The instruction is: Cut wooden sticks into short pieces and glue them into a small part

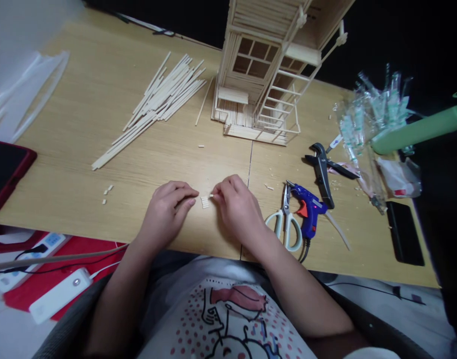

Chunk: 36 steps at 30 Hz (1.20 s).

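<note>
Both hands rest on the wooden table near its front edge. A small row of short cut wooden stick pieces (205, 202) lies between them. My left hand (167, 208) is curled with its fingertips beside the pieces on their left. My right hand (233, 204) pinches one tiny stick piece (211, 196) at the right end of the row. Behind stands a model house (265, 65) built of wooden sticks, with a window and a ladder-like stair.
A pile of long wooden sticks (157, 107) lies back left. Scissors (286, 222), a blue glue gun (306, 209) and black cutters (323, 172) lie to the right, with plastic wrappers (370, 119) and a black phone (403, 232). Power strips (58, 294) sit on the floor at left.
</note>
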{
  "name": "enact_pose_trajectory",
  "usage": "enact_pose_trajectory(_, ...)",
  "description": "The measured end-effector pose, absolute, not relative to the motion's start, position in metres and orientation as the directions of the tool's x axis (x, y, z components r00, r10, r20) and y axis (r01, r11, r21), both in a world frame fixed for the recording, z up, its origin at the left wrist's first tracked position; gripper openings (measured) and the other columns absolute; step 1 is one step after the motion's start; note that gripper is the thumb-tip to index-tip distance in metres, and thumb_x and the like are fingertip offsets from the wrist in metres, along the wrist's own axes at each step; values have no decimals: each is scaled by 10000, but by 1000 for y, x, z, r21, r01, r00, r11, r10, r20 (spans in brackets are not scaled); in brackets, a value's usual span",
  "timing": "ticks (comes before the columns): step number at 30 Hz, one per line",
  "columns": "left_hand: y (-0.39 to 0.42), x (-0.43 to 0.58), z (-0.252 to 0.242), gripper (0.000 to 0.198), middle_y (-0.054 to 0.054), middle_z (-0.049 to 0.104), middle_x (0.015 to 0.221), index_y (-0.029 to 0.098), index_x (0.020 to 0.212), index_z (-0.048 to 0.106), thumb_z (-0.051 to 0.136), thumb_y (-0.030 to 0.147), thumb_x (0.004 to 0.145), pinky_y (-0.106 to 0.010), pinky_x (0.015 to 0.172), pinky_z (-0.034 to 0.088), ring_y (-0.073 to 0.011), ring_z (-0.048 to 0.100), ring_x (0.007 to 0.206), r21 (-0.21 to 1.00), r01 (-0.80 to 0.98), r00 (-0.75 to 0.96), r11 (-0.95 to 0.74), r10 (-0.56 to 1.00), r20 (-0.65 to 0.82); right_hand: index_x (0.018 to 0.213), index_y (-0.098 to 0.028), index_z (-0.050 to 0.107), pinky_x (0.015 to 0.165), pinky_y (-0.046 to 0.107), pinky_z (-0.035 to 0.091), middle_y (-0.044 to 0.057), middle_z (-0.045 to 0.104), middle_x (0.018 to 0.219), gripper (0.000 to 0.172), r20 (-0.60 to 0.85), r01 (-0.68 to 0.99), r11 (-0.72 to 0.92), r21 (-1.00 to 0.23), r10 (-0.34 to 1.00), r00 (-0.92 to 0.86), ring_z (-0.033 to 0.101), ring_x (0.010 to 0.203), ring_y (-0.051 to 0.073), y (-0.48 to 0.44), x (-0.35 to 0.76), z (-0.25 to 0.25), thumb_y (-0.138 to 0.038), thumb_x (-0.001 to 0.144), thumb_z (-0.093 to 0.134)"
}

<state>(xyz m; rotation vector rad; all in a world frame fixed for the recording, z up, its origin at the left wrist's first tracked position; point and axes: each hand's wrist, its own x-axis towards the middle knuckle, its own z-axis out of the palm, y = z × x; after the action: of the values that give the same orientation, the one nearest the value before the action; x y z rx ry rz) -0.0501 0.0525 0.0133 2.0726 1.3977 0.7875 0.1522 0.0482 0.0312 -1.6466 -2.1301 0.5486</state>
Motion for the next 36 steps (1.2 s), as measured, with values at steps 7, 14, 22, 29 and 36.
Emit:
enact_pose_trajectory(7, 28, -51, 12, 154, -43, 751, 971, 233, 958, 711, 584, 313, 994, -395, 917, 539, -212, 698, 980, 688, 669, 180, -281, 959, 217, 950, -190, 688, 785, 320, 489, 84, 655, 987, 181, 77, 791, 293, -537, 951, -301, 614, 896, 213, 16, 147, 18, -150, 1012, 522)
enact_pose_trajectory(14, 18, -50, 8, 85, -29, 749, 924, 232, 931, 697, 636, 275, 972, -403, 887, 500, -219, 694, 934, 597, 714, 265, -366, 931, 253, 959, -184, 693, 821, 315, 510, 91, 646, 992, 150, 125, 741, 263, -617, 963, -238, 626, 912, 201, 16, 148, 13, -190, 1021, 557)
enact_pose_trajectory(22, 20, -41, 7, 148, -38, 735, 917, 240, 898, 713, 613, 306, 985, -424, 861, 470, -239, 675, 898, 513, 777, 297, -365, 931, 212, 929, -187, 698, 800, 323, 507, 87, 650, 952, 220, 143, 778, 252, -575, 968, -207, 629, 880, 208, 12, 148, 13, -277, 1042, 533)
enact_pose_trajectory(29, 22, -35, 7, 158, -41, 738, 917, 231, 905, 725, 619, 316, 985, -423, 855, 456, -235, 681, 893, 495, 794, 277, -352, 935, 220, 925, -172, 706, 775, 325, 489, 89, 659, 933, 255, 175, 809, 277, -518, 960, -217, 621, 851, 208, 13, 146, 13, -296, 1053, 524)
enact_pose_trajectory(36, 23, -32, 5, 125, -19, 744, 905, 236, 891, 724, 653, 302, 971, -406, 847, 453, -219, 690, 884, 489, 800, 255, -347, 935, 247, 897, -155, 706, 735, 324, 489, 87, 652, 896, 244, 252, 807, 313, -502, 945, -209, 617, 812, 206, 14, 146, 10, -284, 1041, 556)
